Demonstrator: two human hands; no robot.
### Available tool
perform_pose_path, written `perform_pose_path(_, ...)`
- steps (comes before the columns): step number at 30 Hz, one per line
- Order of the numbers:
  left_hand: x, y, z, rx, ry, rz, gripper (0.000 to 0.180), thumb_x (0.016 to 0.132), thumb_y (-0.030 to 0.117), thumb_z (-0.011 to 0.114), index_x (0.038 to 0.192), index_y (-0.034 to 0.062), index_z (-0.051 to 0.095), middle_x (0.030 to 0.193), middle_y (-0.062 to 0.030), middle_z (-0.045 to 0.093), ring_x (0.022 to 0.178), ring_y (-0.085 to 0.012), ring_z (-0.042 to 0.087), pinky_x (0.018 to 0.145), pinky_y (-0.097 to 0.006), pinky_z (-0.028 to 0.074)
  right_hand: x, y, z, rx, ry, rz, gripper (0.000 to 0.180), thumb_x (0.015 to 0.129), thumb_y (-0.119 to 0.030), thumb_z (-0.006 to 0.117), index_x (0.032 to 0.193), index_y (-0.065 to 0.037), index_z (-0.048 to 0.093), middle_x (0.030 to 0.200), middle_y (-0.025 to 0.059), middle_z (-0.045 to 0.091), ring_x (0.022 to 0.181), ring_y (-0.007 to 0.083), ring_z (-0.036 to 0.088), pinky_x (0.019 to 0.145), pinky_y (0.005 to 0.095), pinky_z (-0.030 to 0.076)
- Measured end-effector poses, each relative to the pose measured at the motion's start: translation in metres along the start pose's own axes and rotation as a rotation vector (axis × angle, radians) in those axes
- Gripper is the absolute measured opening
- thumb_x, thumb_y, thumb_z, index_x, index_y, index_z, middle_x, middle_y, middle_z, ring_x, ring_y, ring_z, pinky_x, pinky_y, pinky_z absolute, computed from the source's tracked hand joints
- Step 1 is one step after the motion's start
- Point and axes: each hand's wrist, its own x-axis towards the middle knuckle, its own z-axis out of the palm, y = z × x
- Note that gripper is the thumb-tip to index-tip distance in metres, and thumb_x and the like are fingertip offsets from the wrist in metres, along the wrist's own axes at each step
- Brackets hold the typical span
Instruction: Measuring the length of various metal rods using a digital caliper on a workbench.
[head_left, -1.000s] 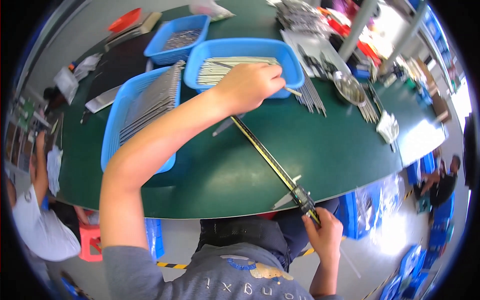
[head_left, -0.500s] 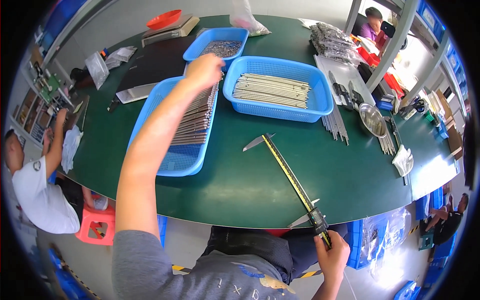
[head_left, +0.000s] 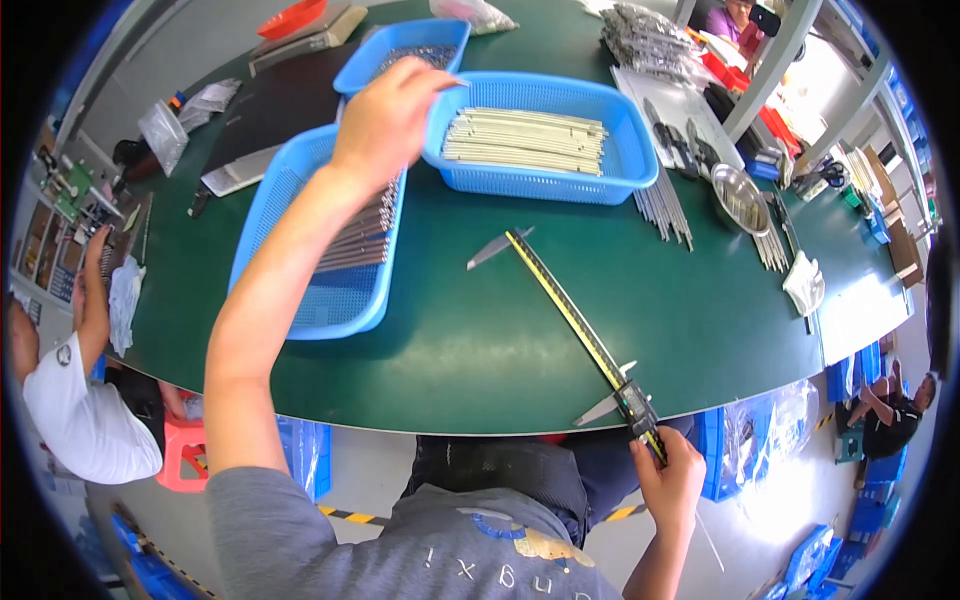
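My left hand [head_left: 385,115] is raised over the left blue basket [head_left: 290,270], which holds a row of grey metal rods [head_left: 360,235]. Its fingers are closed, and a thin metal rod tip sticks out toward the right blue basket [head_left: 610,150], which is filled with pale rods [head_left: 525,135]. A long yellow-scaled digital caliper [head_left: 570,315] lies diagonally on the green table [head_left: 470,350]. Its jaws are wide apart. My right hand [head_left: 668,478] grips the caliper's near end at the table's front edge.
A smaller blue tray [head_left: 420,48] of small parts stands behind the baskets. Loose rods [head_left: 662,208], a metal bowl [head_left: 738,195] and bagged parts [head_left: 645,40] lie to the right. A person in a white shirt [head_left: 75,410] works at the left, near a red stool [head_left: 185,450].
My left hand went from the right basket to the left basket's far end, and now lifts above it toward the right. My right hand stays on the caliper.
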Motion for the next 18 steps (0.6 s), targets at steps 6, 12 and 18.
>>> perform_pose_path(6, -0.065, 0.171, -0.007, -0.27, -0.013, 0.628, 0.014, 0.071, 0.016, 0.064, 0.083, 0.0092, 0.065, 0.082, -0.0011, 0.057, 0.077, -0.0181, 0.059, 0.077, -0.037, 0.053, 0.0, 0.004, -0.002, -0.006, -0.019, 0.034, 0.028, 0.071, -0.019, 0.073, 0.087, 0.0, 0.06, 0.063, 0.0113, 0.056, 0.044, 0.0203, 0.05, 0.044, 0.0288, 0.04)
perform_pose_path(12, -0.115, 0.185, 0.017, -0.421, -0.079, 0.511, 0.015, 0.074, 0.018, 0.062, 0.081, 0.0054, 0.062, 0.083, -0.0029, 0.053, 0.079, -0.0176, 0.055, 0.074, -0.037, 0.053, 0.0, 0.001, -0.004, -0.008, -0.027, 0.036, 0.029, 0.071, -0.019, 0.073, 0.089, 0.0, 0.06, 0.065, 0.0111, 0.058, 0.046, 0.0192, 0.051, 0.045, 0.0279, 0.041)
perform_pose_path(18, -0.127, 0.178, 0.027, -0.375, -0.089, 0.444, 0.016, 0.071, 0.017, 0.065, 0.083, 0.0078, 0.065, 0.084, -0.002, 0.056, 0.079, -0.0173, 0.057, 0.074, -0.036, 0.053, -0.002, 0.0, -0.005, -0.023, -0.046, 0.057, 0.029, 0.072, -0.019, 0.073, 0.089, 0.0, 0.06, 0.066, 0.0104, 0.058, 0.047, 0.0179, 0.052, 0.046, 0.027, 0.041)
